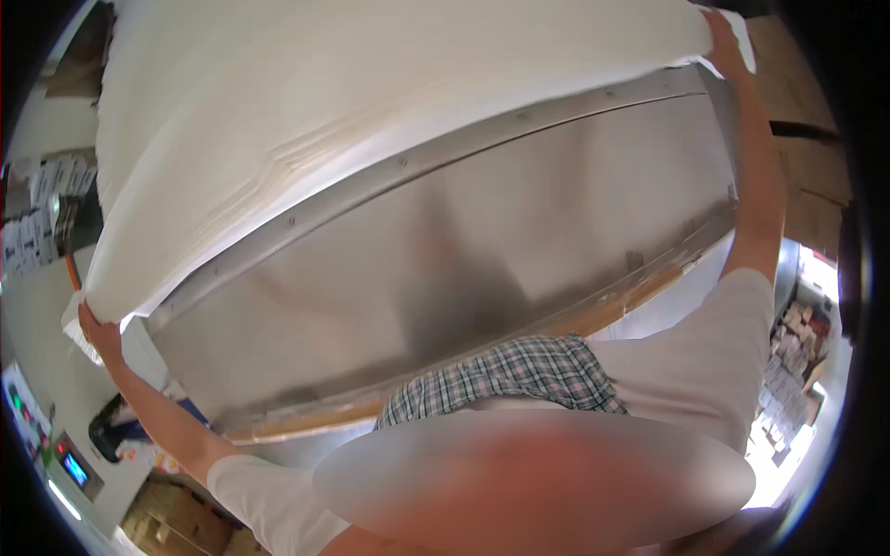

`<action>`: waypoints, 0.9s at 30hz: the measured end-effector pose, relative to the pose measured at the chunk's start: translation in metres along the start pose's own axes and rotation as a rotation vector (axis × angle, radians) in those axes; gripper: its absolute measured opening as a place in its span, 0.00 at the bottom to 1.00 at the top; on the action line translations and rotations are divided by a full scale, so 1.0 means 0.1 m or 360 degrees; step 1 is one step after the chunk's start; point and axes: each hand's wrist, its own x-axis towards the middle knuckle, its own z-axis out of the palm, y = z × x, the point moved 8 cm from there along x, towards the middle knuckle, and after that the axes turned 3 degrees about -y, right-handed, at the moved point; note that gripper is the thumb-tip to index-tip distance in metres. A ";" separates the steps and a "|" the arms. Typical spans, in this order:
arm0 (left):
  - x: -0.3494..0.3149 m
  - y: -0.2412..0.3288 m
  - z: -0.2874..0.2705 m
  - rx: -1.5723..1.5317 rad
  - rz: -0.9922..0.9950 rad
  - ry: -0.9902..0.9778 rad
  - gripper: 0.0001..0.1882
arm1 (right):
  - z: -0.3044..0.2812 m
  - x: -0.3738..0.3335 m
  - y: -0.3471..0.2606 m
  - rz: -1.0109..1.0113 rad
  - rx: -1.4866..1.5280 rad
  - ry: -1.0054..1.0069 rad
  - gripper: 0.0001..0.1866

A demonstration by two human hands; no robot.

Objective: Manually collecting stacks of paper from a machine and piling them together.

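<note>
A large cream-white sheet (371, 83), cloth-like and slightly creased, spans the upper part of the view. Its near edge hangs over a wide, shiny metal surface (445, 250) with a row of rivets along its far rim. At the left corner of the sheet, my left hand (100, 334) is closed around the edge. Far to the right, with that arm stretched out, my right hand (728, 44) grips the opposite corner. Between the two hands the sheet's edge is pulled fairly straight. Some fingertips are hidden behind the material.
A wooden strip (621, 301) runs along the metal's near side, close to my checked apron (510, 375). Cardboard boxes (807, 176) stand at the right, and more boxes (176, 519) at the lower left. Beside a lit control panel (74, 468) is a dark object I cannot make out.
</note>
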 end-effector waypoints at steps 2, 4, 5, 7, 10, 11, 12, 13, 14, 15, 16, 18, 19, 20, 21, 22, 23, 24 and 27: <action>-0.04 -0.11 0.03 -0.0085 0.0212 0.0043 0.35 | 0.35 -0.15 0.16 -0.0145 -0.0205 0.0134 0.38; 0.00 -0.10 0.09 0.0248 0.0329 0.0105 0.33 | 0.54 -0.14 0.25 -0.0034 -0.0207 0.0064 0.35; 0.05 -0.01 0.21 0.0238 0.0414 0.0072 0.32 | 0.63 -0.20 0.41 0.0061 -0.0196 -0.0003 0.34; -0.18 -0.11 0.25 0.0309 0.0325 -0.0129 0.31 | 0.77 -0.43 0.22 -0.0037 -0.0220 -0.0167 0.33; -0.55 -0.19 0.09 0.0175 0.0125 -0.0281 0.31 | 0.79 -0.26 -0.29 0.0009 -0.0094 -0.0299 0.32; -0.60 -0.19 0.10 0.0159 0.0040 -0.0312 0.31 | 0.73 -0.18 -0.43 0.0003 -0.0064 -0.0328 0.31; -0.61 -0.13 0.11 0.0166 0.0024 -0.0319 0.31 | 0.71 -0.11 -0.49 -0.0015 -0.0058 -0.0329 0.31; -0.66 -0.09 0.19 0.0126 -0.0074 -0.0384 0.31 | 0.73 -0.06 -0.50 -0.0007 -0.0065 -0.0358 0.30; -0.74 -0.18 0.21 0.0105 -0.0166 -0.0456 0.31 | 0.79 -0.06 -0.59 0.0004 -0.0052 -0.0393 0.29; -0.82 -0.27 0.21 0.0124 -0.0182 -0.0471 0.31 | 0.79 -0.02 -0.78 -0.0015 -0.0033 -0.0402 0.29; -0.94 -0.40 0.25 0.0148 -0.0259 -0.0539 0.32 | 0.81 0.01 -0.94 0.0053 -0.0018 -0.0469 0.29; -1.05 -0.49 0.32 0.0165 -0.0341 -0.0660 0.33 | 0.85 -0.04 -1.08 0.0096 -0.0028 -0.0580 0.28; -1.01 -0.49 0.29 0.0166 -0.0340 -0.0672 0.33 | 0.84 -0.09 -1.09 0.0094 -0.0028 -0.0591 0.28; -0.91 -0.44 0.28 0.0177 -0.0399 -0.0720 0.33 | 0.89 -0.07 -1.12 0.0167 -0.0058 -0.0664 0.28; -0.83 -0.43 0.28 0.0189 -0.0458 -0.0767 0.33 | 0.93 -0.06 -1.12 0.0241 -0.0087 -0.0736 0.28; -0.76 -0.47 0.29 0.0193 -0.0461 -0.0763 0.33 | 0.93 -0.01 -1.12 0.0238 -0.0083 -0.0731 0.28; -0.77 -0.50 0.31 0.0184 -0.0429 -0.0781 0.34 | 0.93 0.00 -1.10 0.0199 -0.0038 -0.0735 0.29; -0.77 -0.51 0.32 0.0174 -0.0396 -0.0800 0.34 | 0.93 0.02 -1.08 0.0161 0.0006 -0.0740 0.29; -0.86 -0.66 0.39 0.0234 -0.0461 -0.1128 0.36 | 0.96 0.03 -0.99 0.0117 -0.0041 -0.0819 0.31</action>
